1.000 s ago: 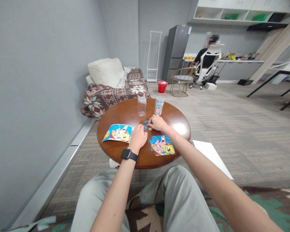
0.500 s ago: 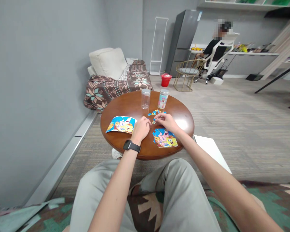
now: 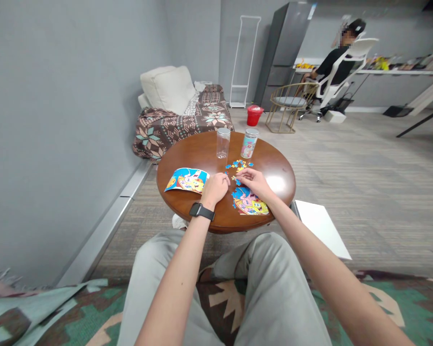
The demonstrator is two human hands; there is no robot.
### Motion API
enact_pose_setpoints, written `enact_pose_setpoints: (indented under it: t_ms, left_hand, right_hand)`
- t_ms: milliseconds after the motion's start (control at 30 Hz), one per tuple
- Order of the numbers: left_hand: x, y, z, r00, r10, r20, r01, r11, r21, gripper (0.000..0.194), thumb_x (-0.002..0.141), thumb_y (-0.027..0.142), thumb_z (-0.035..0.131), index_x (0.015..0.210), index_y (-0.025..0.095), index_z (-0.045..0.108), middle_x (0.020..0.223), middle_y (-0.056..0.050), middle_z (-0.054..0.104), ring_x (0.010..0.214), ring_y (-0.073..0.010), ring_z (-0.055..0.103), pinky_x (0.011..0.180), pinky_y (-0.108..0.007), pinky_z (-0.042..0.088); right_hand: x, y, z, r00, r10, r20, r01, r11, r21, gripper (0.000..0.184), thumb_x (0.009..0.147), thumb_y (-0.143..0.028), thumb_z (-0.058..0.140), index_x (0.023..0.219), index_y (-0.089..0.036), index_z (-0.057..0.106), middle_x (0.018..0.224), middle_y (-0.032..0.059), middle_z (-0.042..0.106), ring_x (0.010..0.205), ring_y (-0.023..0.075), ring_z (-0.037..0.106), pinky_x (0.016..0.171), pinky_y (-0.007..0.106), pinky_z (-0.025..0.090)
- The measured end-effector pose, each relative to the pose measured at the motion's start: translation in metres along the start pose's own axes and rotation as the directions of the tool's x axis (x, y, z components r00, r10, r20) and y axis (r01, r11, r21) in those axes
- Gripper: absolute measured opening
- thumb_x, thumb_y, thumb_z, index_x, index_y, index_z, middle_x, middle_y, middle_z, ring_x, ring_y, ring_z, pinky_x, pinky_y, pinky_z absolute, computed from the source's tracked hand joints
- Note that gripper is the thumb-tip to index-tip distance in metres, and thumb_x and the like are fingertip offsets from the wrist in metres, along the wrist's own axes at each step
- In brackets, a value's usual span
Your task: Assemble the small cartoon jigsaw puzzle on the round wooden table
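Observation:
On the round wooden table [image 3: 187,149] lies a partly joined jigsaw puzzle [image 3: 250,203] with a pink and a yellow cartoon figure. Loose jigsaw pieces [image 3: 240,165] in blue and yellow are scattered beyond it. My right hand [image 3: 255,183] is just above the puzzle's far edge, fingers bent together at a blue jigsaw piece [image 3: 238,182]. To the left, my left hand [image 3: 215,187] rests on the table with curled fingers; anything inside them is hidden. Beside it lies a curved picture sheet [image 3: 187,180] with the same cartoon scene, its right end partly behind the hand.
A clear lidded jar [image 3: 222,144] and a labelled jar [image 3: 249,144] stand at the table's far side. Beyond are a covered sofa [image 3: 180,127], a red bin [image 3: 254,116], a gold-framed chair [image 3: 290,102] and a seated person [image 3: 335,67]. A white board [image 3: 323,228] is right of the table.
The view has shifted, so the scene sits further right and slightly higher. My right hand has drawn a little nearer the joined puzzle; my left hand stays almost in place.

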State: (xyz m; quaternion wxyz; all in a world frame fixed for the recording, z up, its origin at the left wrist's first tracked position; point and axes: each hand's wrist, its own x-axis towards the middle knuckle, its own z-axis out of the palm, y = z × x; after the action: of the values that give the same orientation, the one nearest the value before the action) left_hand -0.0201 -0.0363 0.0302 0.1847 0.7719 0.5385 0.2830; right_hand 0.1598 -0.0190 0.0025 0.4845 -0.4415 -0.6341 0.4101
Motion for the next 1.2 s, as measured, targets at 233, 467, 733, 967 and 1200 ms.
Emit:
enact_pose_setpoints:
  t_ms: [233,467,733,967,1200]
  left_hand:
    - [0.000,-0.001,0.001,1.000,-0.016,0.012,0.016,1.000,0.008,0.036,0.085,0.010,0.039,0.071,0.019,0.070,0.087,-0.005,0.074,0.084,-0.0179,0.065,0.086,-0.028,0.048]
    - [0.000,0.000,0.001,1.000,-0.021,0.010,0.020,1.000,0.012,0.036,0.087,0.011,0.039,0.071,0.019,0.071,0.085,-0.006,0.074,0.083,-0.0190,0.065,0.085,-0.029,0.048]
    - [0.000,0.001,0.001,0.999,-0.024,0.022,0.024,0.999,0.027,0.036,0.087,0.012,0.039,0.072,0.020,0.071,0.088,-0.006,0.074,0.085,-0.0186,0.065,0.085,-0.028,0.048]
    - [0.000,0.001,0.000,1.000,-0.016,0.025,0.015,1.000,0.012,0.035,0.086,0.011,0.039,0.072,0.019,0.070,0.089,-0.006,0.074,0.087,-0.0186,0.066,0.088,-0.028,0.047]
    - [0.001,-0.002,0.003,1.000,-0.006,0.013,0.006,1.000,0.030,0.035,0.086,0.012,0.039,0.072,0.020,0.069,0.088,-0.006,0.074,0.085,-0.0187,0.066,0.084,-0.028,0.047]
  right_hand:
    - [0.001,0.003,0.002,0.998,-0.009,0.056,0.013,0.998,-0.066,0.031,0.069,-0.046,0.076,0.082,-0.020,0.065,0.080,0.0037,0.071,0.075,0.0175,0.067,0.075,0.034,0.057]
    - [-0.002,0.000,0.004,0.993,0.005,0.117,0.007,0.995,-0.102,0.027,0.069,-0.041,0.074,0.083,-0.020,0.066,0.078,0.0039,0.071,0.069,0.0160,0.065,0.068,0.030,0.054]
    - [-0.006,-0.006,0.004,0.988,0.014,0.153,-0.003,0.997,-0.071,0.024,0.068,-0.036,0.075,0.082,-0.019,0.066,0.078,0.0038,0.072,0.069,0.0156,0.066,0.069,0.030,0.055]
    - [-0.006,-0.007,0.004,0.984,0.004,0.178,0.022,0.990,-0.140,0.020,0.068,-0.033,0.073,0.081,-0.018,0.067,0.073,0.0025,0.069,0.064,0.0141,0.062,0.062,0.027,0.051]
    - [-0.005,-0.006,0.005,0.981,-0.049,0.188,0.094,0.968,-0.234,0.017,0.069,-0.026,0.067,0.083,-0.016,0.069,0.070,0.0019,0.068,0.061,0.0127,0.057,0.059,0.026,0.046]
